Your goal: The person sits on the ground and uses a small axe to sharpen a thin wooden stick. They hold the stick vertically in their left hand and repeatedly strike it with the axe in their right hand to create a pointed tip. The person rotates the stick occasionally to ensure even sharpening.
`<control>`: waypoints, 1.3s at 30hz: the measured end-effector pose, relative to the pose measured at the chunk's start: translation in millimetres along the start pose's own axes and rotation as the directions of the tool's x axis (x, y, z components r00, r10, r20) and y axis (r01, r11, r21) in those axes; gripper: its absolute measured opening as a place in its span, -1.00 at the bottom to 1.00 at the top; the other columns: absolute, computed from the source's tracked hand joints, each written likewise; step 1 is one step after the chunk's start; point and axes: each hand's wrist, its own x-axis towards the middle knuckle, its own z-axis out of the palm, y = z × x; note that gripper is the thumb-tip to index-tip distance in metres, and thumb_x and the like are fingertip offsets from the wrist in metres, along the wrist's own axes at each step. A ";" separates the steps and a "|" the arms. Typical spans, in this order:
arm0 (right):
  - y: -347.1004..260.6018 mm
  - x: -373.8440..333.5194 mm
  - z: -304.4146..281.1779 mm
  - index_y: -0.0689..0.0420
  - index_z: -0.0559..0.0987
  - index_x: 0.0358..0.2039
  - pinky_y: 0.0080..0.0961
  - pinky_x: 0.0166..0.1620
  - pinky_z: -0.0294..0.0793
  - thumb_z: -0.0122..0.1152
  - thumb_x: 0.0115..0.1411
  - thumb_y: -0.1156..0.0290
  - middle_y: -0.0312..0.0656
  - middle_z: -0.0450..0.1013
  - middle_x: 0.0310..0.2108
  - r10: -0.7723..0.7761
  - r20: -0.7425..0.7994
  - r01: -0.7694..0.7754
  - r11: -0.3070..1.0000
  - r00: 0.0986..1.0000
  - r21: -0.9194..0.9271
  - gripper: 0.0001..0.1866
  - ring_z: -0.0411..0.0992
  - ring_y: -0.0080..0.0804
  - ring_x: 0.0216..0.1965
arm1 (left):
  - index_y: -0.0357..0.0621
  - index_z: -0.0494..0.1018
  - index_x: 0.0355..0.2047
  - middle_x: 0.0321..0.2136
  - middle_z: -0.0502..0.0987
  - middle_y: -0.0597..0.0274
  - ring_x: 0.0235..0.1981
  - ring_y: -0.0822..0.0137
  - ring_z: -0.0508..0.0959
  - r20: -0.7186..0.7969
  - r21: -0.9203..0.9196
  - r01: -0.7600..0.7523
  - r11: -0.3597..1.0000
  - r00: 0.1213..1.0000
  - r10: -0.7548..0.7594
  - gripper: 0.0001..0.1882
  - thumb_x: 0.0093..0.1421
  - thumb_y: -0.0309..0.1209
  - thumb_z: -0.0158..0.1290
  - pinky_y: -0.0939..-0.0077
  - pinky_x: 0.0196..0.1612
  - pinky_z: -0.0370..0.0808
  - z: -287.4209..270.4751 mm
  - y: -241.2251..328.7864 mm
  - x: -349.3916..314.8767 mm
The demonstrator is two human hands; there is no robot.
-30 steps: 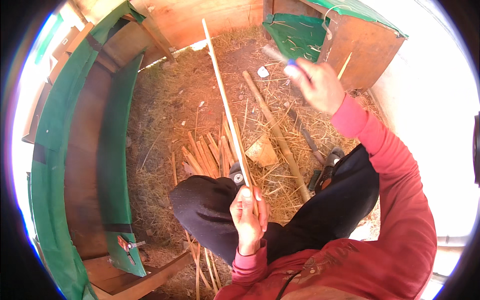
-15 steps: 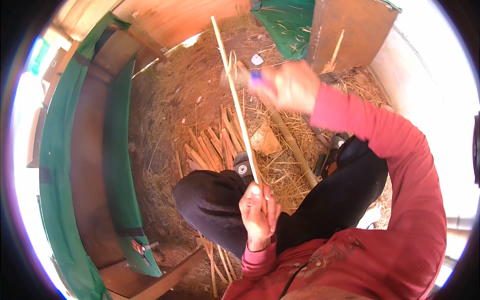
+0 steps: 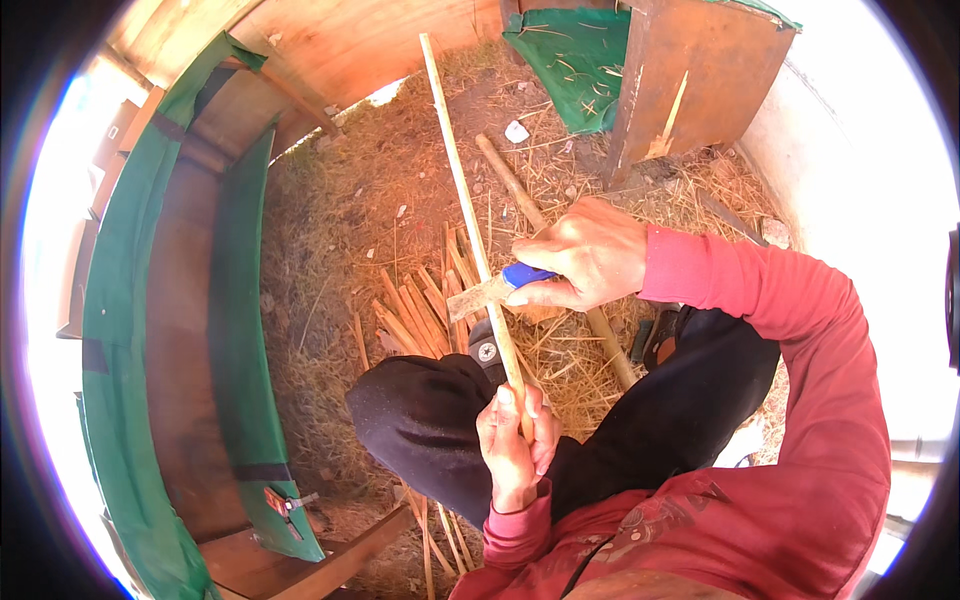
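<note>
My left hand (image 3: 515, 445) is closed around the lower end of a long, pale wooden stick (image 3: 458, 170), near my lap. From there the stick slants up and away over my shoe, leaning slightly left at its far end. My right hand (image 3: 590, 252) grips a knife by its blue handle (image 3: 525, 274). The broad, stained knife blade (image 3: 472, 300) lies across the stick, touching it a little above my left hand. Beneath the blade, on the ground by my foot, is a pile of split reddish sticks (image 3: 405, 315).
A thick round pole (image 3: 510, 180) lies on the straw-strewn ground (image 3: 340, 230). Green-covered wooden boards (image 3: 240, 300) stand at the left. A wooden box with green cloth (image 3: 700, 80) is at the far right, beside a white wall (image 3: 830, 130). Thin sticks (image 3: 428, 540) lie below my knee.
My right hand has brought the knife down along the stick towards me, from near its upper part to nearer my left hand. A curled shaving seen earlier is gone. My left hand stays in place.
</note>
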 end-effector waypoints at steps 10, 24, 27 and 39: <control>57.2 7.1 -27.2 0.19 0.47 -0.46 -0.25 -0.66 0.20 -0.01 0.29 0.02 -0.06 0.26 -0.80 0.478 -0.229 -0.495 0.868 0.848 -0.021 -0.55 0.31 -0.07 -0.76 | -0.29 0.30 -0.44 -0.85 0.17 0.29 -0.92 0.54 0.10 0.037 -0.053 0.024 0.998 0.999 -0.022 -0.55 0.41 -0.15 -0.30 0.65 -0.87 0.02 5.8 -2.6 -1.3; 4.1 6.5 -5.1 0.12 0.46 -0.48 -0.22 -0.66 0.28 0.24 0.12 0.07 -0.14 0.38 -0.71 0.061 0.037 -0.059 0.997 0.997 -0.040 -0.65 0.38 -0.09 -0.71 | -0.30 0.33 -0.41 -0.88 0.12 0.40 -0.92 0.59 0.03 -0.026 0.091 -0.037 0.995 0.999 0.040 -0.55 0.42 -0.17 -0.32 0.66 -0.87 -0.03 0.9 -1.2 -2.9; 11.0 7.5 4.2 0.09 0.45 -0.50 -0.22 -0.69 0.26 0.23 0.12 0.05 -0.17 0.37 -0.74 0.106 -0.010 -0.107 0.990 0.994 -0.092 -0.64 0.37 -0.10 -0.73 | -0.23 0.28 -0.47 -0.91 0.05 0.41 -0.96 0.57 -0.02 -0.140 0.135 0.005 0.991 0.990 0.015 -0.54 0.42 -0.13 -0.34 0.62 -0.92 -0.10 6.5 -1.4 0.8; 74.9 28.3 -27.4 0.11 0.50 -0.49 -0.37 -0.78 0.16 -0.13 0.31 -0.10 -0.26 0.19 -0.87 0.515 -0.342 -0.603 0.761 0.786 -0.238 -0.47 0.16 -0.40 -0.88 | -0.26 0.31 -0.47 -0.89 0.10 0.40 -0.93 0.58 0.02 -0.058 0.001 -0.031 1.000 0.998 0.031 -0.54 0.41 -0.13 -0.29 0.66 -0.88 -0.07 -3.9 6.1 -5.1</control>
